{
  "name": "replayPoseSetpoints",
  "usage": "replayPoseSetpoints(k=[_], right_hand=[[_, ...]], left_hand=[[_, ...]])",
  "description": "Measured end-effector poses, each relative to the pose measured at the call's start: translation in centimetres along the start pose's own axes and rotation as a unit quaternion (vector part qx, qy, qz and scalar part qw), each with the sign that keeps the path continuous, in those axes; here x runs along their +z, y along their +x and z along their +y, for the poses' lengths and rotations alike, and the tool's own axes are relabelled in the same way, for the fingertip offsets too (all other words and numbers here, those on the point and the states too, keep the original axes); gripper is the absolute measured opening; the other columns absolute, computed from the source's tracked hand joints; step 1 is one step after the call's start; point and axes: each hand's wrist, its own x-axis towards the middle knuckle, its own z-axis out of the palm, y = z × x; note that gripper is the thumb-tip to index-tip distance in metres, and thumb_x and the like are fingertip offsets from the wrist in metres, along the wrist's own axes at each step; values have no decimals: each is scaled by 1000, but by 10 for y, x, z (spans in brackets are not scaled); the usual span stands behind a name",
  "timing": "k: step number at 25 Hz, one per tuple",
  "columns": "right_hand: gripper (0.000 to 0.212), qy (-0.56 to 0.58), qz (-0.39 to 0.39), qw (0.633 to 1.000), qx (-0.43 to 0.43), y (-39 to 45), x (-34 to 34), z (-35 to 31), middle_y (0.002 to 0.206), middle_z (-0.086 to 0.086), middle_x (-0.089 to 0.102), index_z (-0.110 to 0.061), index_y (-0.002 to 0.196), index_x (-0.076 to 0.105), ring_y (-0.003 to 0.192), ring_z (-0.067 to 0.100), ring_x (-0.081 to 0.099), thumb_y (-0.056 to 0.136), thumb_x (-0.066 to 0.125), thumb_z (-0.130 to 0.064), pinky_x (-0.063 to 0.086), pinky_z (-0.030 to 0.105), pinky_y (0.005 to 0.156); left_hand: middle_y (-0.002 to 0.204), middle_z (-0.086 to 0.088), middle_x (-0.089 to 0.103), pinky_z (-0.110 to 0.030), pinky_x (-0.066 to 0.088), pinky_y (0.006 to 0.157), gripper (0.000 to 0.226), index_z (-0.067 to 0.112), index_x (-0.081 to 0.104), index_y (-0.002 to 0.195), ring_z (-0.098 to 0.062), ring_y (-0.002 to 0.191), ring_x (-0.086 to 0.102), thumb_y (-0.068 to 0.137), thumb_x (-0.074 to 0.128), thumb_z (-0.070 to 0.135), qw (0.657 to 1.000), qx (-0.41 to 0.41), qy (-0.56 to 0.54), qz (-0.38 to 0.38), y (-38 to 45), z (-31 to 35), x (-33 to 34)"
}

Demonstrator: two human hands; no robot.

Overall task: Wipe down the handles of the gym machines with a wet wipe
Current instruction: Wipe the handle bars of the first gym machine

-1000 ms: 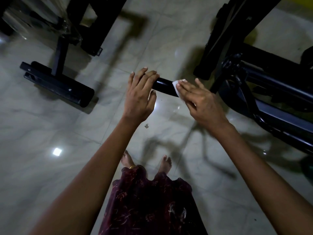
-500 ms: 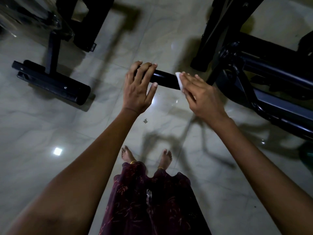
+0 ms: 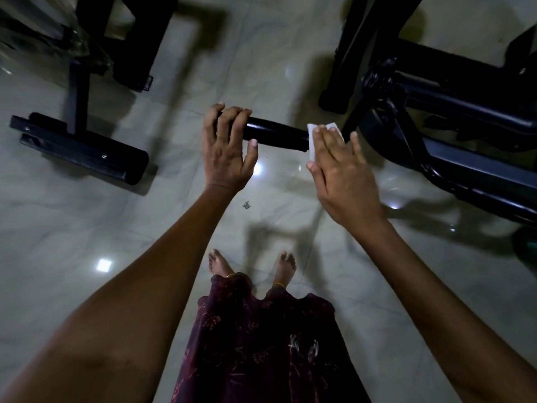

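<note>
On a dim gym floor, a person stands barefoot at a black machine (image 3: 453,112) and cleans its projecting handle (image 3: 276,132), a dark bar that juts out level toward the left. The left hand (image 3: 225,149) curls its fingers over the free end of the bar, thumb underneath, and steadies it. The right hand (image 3: 340,167) lies with fingers straight and together, pressing a white wet wipe (image 3: 312,141) flat against the handle's inner end, close to where the bar joins the frame; only the wipe's edges show past the fingers.

The step in hand appears to be the wiping pass along this one handle, with the shiny middle stretch bare between the two hands. The next move likely calls for drawing the wipe outward along the bar and round its underside, then shifting the left hand so the end it covers can be reached. A second black frame (image 3: 78,146) stands on the tiled floor (image 3: 72,228) well apart to the left, its handles out of view.
</note>
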Motion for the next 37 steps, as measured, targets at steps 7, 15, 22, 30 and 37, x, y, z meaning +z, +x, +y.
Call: replayPoseSetpoints(k=[7,15,22,30,37], right_hand=[[64,93,-14,995,25,9,4,-6,151,12,29,-6,145,26,142,24,22,94,19,-43,1,32,115],[48,129,42,984,-112,22,15,-6,147,10,38,-5,141,35,138,25,30,93,33,-11,13,35,114],[41,127,113,975,-145,23,16,15,126,16,59,-2,123,59,117,28,57,84,46,3,37,38,104],[32,120,103,969,-193,61,13,-29,109,14,68,-4,110,68,101,33,65,78,64,-9,54,43,81],[36,171,77,968,-166,35,8,-9,128,14,57,-4,120,61,120,30,53,90,42,-12,42,41,102]], left_hand=[[118,-4,39,-37,30,103,38,11,44,119,-30,120,31,87,38,31,1000,3,-2,6,1,-2,2],[117,-6,40,-33,27,105,39,9,45,118,-31,121,30,86,38,30,1000,-21,-9,9,1,2,2],[119,-18,53,-33,26,106,61,0,53,121,-29,122,31,88,35,48,995,-37,-56,-68,2,8,-22],[109,-15,59,-37,36,98,53,-1,60,113,-32,110,46,89,35,39,987,-96,-112,-69,11,20,-33],[100,-15,65,-30,37,93,45,0,68,103,-34,100,56,88,34,25,976,-145,-151,-59,20,18,-37]])
